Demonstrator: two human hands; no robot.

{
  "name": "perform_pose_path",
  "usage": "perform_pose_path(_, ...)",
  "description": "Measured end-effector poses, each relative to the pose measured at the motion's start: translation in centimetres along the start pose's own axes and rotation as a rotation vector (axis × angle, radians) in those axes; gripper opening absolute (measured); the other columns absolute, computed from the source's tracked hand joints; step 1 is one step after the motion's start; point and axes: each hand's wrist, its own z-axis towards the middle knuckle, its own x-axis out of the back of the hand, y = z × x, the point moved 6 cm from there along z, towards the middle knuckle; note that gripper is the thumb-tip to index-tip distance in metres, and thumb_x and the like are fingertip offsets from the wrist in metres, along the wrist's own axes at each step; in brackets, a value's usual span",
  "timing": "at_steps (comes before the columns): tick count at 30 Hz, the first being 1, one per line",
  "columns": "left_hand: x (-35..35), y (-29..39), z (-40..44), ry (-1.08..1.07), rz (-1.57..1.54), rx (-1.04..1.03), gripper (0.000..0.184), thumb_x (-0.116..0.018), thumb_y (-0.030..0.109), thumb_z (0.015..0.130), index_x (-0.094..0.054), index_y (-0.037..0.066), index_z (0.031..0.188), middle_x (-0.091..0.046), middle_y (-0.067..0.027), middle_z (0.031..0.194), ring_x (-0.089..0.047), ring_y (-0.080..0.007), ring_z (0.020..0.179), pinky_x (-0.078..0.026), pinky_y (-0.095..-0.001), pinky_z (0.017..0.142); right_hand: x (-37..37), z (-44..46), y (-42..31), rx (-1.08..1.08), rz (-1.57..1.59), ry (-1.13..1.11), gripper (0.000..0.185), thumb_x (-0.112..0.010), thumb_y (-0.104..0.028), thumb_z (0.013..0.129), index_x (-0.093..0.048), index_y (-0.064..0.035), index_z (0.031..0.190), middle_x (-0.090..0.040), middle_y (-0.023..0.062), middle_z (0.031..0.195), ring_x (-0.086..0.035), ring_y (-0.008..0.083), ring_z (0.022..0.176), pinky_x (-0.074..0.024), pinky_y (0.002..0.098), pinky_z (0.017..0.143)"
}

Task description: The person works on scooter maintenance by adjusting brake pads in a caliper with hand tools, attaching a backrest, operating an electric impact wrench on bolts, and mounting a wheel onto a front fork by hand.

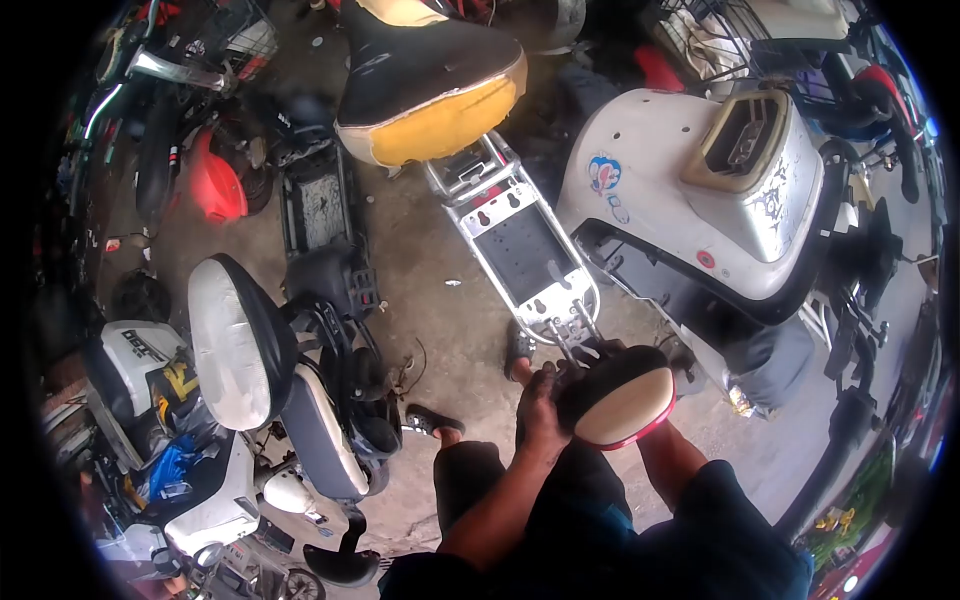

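A padded backrest (627, 408), black and cream with a red rim, stands at the rear end of a silver metal rack (530, 250). My left hand (545, 405) is closed at the backrest's left side, its fingers dark with grime and partly hidden behind the pad. From the right, my right forearm (672, 462) reaches under the backrest, which covers that hand and its fingers. Beyond the rack sits a worn black saddle (430, 75) with a yellow rear edge.
To the right stands a white scooter body (640, 150) with a cartoon sticker. On the left are a black-and-white scooter seat (240, 340), a red mudguard-like part (215, 180) and more bikes. My sandalled feet are on the concrete floor (420, 270).
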Motion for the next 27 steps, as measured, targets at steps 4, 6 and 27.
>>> perform_pose_path(4,0.5,5.0,-5.3,0.168,0.157,-0.070,0.027,-0.052,0.028,0.095,-0.057,0.003,0.105,-0.065,-0.0112,0.096,-0.063,-0.0213,0.088,-0.050,-0.0344,0.081,-5.5,-1.4,3.6,-0.235,0.241,0.039,0.042,-0.045,-0.034,0.097,-0.048,-0.0033,0.126,-0.055,0.0169,0.120,-0.057,0.0291,0.107,-0.0476,0.0404,0.093)
perform_pose_path(6,0.6,8.4,-8.5,0.211,0.358,-0.113,0.028,-0.053,0.029,0.095,-0.056,0.003,0.105,-0.065,-0.0116,0.097,-0.063,-0.0209,0.086,-0.051,-0.0339,0.079,-8.5,-2.4,6.2,-0.298,0.344,-0.007,0.044,-0.047,-0.033,0.096,-0.045,-0.0035,0.129,-0.052,0.0167,0.125,-0.055,0.0284,0.111,-0.0462,0.0390,0.095)
perform_pose_path(27,5.9,9.5,-9.2,0.157,-0.066,-0.285,0.044,-0.048,0.038,0.096,-0.057,0.003,0.070,-0.061,-0.0155,0.078,-0.059,-0.0297,0.083,-0.047,-0.0406,0.082,-3.4,-0.1,12.9,-0.400,0.064,0.095,0.028,-0.050,-0.022,0.095,-0.052,-0.0018,0.114,-0.061,0.0133,0.103,-0.061,0.0241,0.097,-0.0488,0.0352,0.086)
